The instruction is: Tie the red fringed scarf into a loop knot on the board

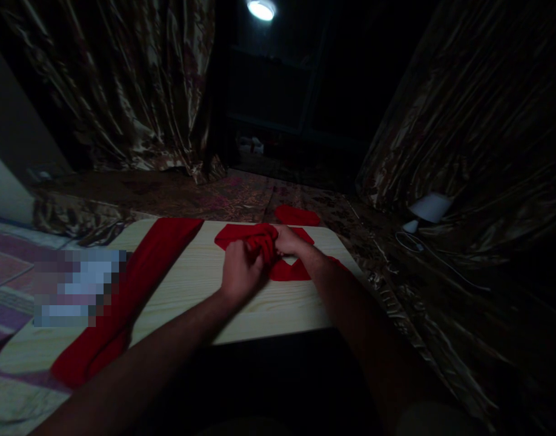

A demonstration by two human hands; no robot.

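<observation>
A bunched red cloth [262,239] lies across the far part of the pale wooden table [178,297]. My left hand [243,270] is closed at its near left side, with thumb and fingers on the gathered folds. My right hand [289,241] grips the same bunch from the right, its fingertips partly hidden by the fabric. Another part of red fabric [291,271] spreads flat below my right wrist; I cannot tell whether it joins the bunch. On the left, a long red cloth strip [137,284] runs from the far edge to over the near edge.
Beyond the table's far edge lies another red piece [298,215]. A pixelated flat object [80,287] is at the left. A small white lamp [430,209] with a cable stands to the right. Patterned curtains [155,91] flank a dark window, and striped bedding [9,272] shows at left.
</observation>
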